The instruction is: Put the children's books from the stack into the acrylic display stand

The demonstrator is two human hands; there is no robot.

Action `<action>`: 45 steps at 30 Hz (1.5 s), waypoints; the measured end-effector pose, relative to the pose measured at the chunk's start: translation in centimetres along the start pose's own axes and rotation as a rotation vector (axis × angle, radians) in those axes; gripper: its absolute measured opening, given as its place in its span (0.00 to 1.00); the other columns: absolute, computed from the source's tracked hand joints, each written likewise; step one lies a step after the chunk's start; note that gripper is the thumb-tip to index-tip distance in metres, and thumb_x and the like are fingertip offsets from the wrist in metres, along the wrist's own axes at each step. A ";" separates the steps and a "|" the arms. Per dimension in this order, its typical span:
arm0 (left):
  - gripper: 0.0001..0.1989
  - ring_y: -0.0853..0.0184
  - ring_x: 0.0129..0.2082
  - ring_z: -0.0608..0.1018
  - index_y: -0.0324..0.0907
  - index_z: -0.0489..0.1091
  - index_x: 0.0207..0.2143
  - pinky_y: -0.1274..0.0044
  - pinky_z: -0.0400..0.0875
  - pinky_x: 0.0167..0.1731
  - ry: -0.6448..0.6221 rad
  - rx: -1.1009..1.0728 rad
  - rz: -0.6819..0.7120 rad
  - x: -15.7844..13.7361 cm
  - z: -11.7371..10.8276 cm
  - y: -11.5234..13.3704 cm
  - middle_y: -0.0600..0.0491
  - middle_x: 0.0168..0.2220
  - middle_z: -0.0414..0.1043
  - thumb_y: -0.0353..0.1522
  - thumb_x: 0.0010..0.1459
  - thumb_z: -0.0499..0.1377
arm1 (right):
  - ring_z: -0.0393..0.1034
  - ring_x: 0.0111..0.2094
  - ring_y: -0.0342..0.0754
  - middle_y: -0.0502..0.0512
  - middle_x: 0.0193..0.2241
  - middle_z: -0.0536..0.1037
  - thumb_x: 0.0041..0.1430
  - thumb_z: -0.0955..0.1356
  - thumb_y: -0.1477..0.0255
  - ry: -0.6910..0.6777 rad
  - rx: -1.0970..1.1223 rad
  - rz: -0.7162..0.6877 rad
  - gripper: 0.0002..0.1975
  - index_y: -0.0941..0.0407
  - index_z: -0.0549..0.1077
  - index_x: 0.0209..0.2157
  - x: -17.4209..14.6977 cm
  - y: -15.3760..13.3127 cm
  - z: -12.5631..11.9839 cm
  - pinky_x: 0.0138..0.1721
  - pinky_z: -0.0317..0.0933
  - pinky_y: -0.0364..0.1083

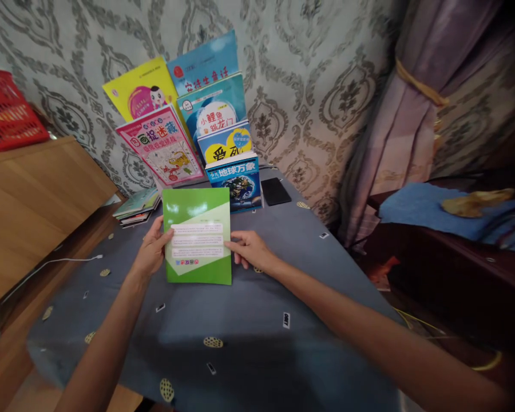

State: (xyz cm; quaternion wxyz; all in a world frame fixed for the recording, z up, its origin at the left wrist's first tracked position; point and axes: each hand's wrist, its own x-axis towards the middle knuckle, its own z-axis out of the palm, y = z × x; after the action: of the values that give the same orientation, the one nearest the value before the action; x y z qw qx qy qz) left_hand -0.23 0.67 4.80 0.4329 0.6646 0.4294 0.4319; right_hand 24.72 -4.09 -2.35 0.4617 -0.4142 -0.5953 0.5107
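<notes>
A green book [197,214] with a pale panel of text stands upright above the table, its printing upside down. My left hand [153,247] grips its left edge, thumb on the cover facing me. On the right edge, my right hand [251,250] pinches the book between thumb and fingers. Just behind it, books stand in stepped rows: a pink book [165,149] and a yellow book [143,86] at left, a dark blue book with a globe [239,186], a blue-and-yellow book [223,147], a teal book [218,106] and a light blue book [206,60] at right.
A small stack of books [137,207] lies behind my left hand. Beside the globe book is a black phone [276,191]. A wooden cabinet [47,200] with a red basket [11,111] borders the blue-grey tablecloth [257,349]. A curtain [390,114] hangs at right.
</notes>
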 end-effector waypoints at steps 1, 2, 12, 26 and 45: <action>0.32 0.57 0.46 0.81 0.46 0.58 0.59 0.70 0.79 0.40 0.007 0.025 0.018 0.0 0.3 0.1 0.48 0.48 0.78 0.46 0.54 0.61 | 0.64 0.12 0.39 0.45 0.16 0.73 0.59 0.67 0.62 0.023 0.044 -0.013 0.14 0.59 0.75 0.39 0.1 0.0 -0.2 0.14 0.51 0.38; 0.33 0.57 0.47 0.80 0.46 0.58 0.60 0.70 0.79 0.40 0.012 0.045 0.032 0.1 0.5 0.3 0.48 0.48 0.78 0.47 0.55 0.60 | 0.68 0.14 0.41 0.47 0.18 0.75 0.58 0.68 0.61 0.050 0.078 -0.026 0.15 0.58 0.75 0.38 0.2 0.0 -0.2 0.14 0.51 0.37; 0.21 0.54 0.55 0.77 0.46 0.77 0.46 0.62 0.70 0.57 -0.041 -0.035 0.224 -0.3 0.4 -0.8 0.47 0.51 0.78 0.47 0.54 0.64 | 0.79 0.41 0.53 0.55 0.38 0.84 0.62 0.66 0.67 0.377 -0.221 -0.361 0.13 0.55 0.81 0.42 -0.8 -0.8 -1.1 0.42 0.72 0.50; 0.28 0.60 0.70 0.59 0.49 0.63 0.65 0.59 0.53 0.68 -0.404 0.741 0.237 -3.2 -0.9 -6.4 0.50 0.69 0.57 0.31 0.62 0.53 | 0.79 0.43 0.56 0.57 0.44 0.84 0.63 0.62 0.81 0.172 -0.996 -0.061 0.22 0.49 0.80 0.51 -0.6 0.1 -1.9 0.43 0.69 0.49; 0.20 0.59 0.58 0.73 0.43 0.69 0.57 0.61 0.65 0.61 -0.131 0.850 0.336 1.0 2.0 -9.1 0.45 0.58 0.73 0.30 0.66 0.48 | 0.60 0.65 0.56 0.69 0.62 0.69 0.65 0.62 0.80 -0.117 -1.106 -0.271 0.23 0.62 0.67 0.61 5.4 0.6 4.6 0.65 0.51 0.57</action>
State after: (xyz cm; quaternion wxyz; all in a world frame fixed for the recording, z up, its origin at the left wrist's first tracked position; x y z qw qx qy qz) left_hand 0.14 3.56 -4.15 0.0722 0.8693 0.4266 0.2388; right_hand 18.99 0.19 -2.44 0.2040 -0.4851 -0.8464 0.0817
